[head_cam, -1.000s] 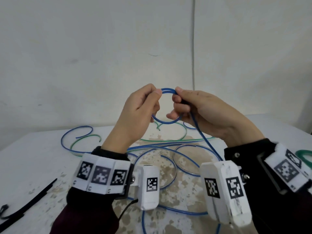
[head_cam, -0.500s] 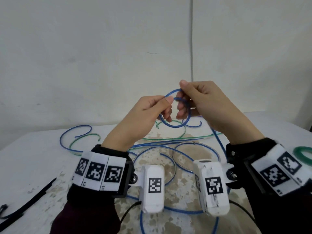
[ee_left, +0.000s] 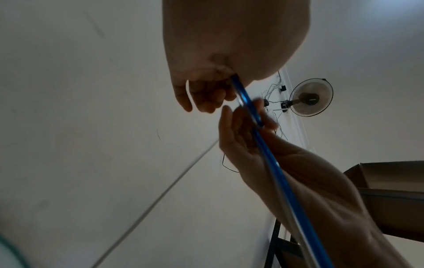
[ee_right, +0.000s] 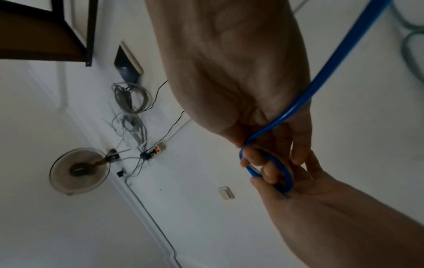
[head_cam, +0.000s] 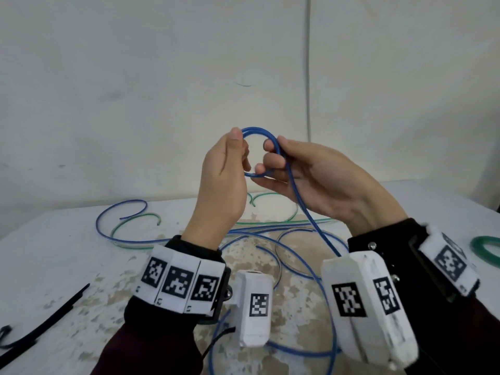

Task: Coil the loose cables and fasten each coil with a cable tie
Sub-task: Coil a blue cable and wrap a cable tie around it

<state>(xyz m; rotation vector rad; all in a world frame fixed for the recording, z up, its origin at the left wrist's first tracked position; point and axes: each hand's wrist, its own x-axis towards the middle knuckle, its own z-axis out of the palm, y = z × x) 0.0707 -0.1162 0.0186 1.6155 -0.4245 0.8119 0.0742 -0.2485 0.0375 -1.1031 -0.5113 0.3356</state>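
Note:
A small coil of blue cable is held up in front of the wall, between both hands. My left hand pinches the coil's top left with thumb and fingers. Palm up, my right hand curls its fingers round the coil's right side. From there the cable's tail runs down across that palm to the table. In the right wrist view the coil sits between the right hand and the left hand. The left wrist view shows the blue cable running from the left hand past the right hand.
More loose blue and green cables sprawl over the white table below the hands. Black cable ties lie at the near left. A green coil lies at the right edge. A plain wall stands close behind.
Both hands pinched the loop's top a second ago. My right hand has since dropped to its right side, palm up, and the coil sits higher and looks wider.

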